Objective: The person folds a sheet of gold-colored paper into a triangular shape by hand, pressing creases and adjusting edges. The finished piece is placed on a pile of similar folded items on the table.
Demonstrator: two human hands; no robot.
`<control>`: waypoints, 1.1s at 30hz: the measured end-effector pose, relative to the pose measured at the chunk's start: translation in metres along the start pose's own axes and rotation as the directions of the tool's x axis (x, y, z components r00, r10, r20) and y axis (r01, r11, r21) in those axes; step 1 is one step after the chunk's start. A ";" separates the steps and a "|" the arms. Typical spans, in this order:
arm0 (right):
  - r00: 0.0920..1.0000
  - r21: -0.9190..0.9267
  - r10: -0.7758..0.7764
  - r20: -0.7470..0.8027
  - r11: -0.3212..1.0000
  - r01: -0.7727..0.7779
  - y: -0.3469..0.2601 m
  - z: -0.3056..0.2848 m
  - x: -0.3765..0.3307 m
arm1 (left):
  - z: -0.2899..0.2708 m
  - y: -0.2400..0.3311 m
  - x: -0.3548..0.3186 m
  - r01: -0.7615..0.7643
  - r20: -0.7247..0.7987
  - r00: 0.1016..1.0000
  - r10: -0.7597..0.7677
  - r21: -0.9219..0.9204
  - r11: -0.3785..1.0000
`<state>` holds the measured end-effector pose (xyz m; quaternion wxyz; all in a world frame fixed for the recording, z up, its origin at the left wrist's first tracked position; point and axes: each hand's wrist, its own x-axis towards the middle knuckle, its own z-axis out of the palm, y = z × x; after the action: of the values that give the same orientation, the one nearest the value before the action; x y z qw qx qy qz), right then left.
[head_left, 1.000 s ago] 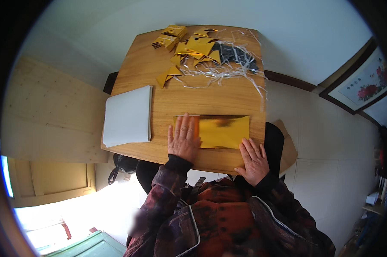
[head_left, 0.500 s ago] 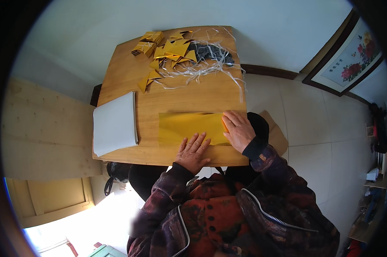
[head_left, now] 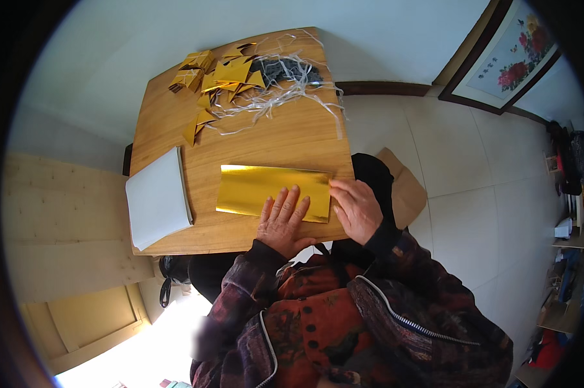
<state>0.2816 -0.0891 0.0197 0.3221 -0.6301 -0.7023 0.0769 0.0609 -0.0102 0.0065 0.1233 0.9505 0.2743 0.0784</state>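
A shiny gold foil paper (head_left: 247, 189) lies as a long strip across the near part of the wooden table. My left hand (head_left: 283, 223) rests on its lower middle, palm down with the fingers spread. At the strip's right end, my right hand (head_left: 358, 210) has its fingers drawn together, with the tips pinching the edge near the upper corner. The thumb is partly hidden.
Left of the foil lies a stack of white sheets (head_left: 159, 197). Toward the table's (head_left: 259, 145) far side are folded gold pieces (head_left: 230, 72), tied gold bundles (head_left: 190, 71), white plastic strings (head_left: 279, 100) and a dark grey heap (head_left: 293, 70).
The right hand, which lay flatter over the foil's right end, has closed its fingers at the edge. The left hand stays on the foil. The whole view has shifted slightly.
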 end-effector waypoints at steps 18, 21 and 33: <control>0.999 -0.014 0.007 0.034 1.000 -0.006 -0.007 0.007 -0.022 | -0.009 -0.012 -0.017 -0.085 0.077 0.992 0.095 -0.124 0.989; 1.000 0.009 0.018 0.006 1.000 -0.018 -0.006 0.006 -0.023 | -0.008 -0.015 -0.018 -0.119 0.014 0.992 0.122 -0.142 0.983; 0.997 0.105 0.064 0.038 0.992 -0.067 -0.007 0.014 -0.022 | -0.009 -0.023 -0.005 -0.100 -0.119 0.991 0.068 -0.289 0.952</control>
<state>0.2679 -0.1072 0.0040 0.3404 -0.6334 -0.6816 0.1357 0.0433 0.0071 0.0081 0.2450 0.9267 0.2249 0.1748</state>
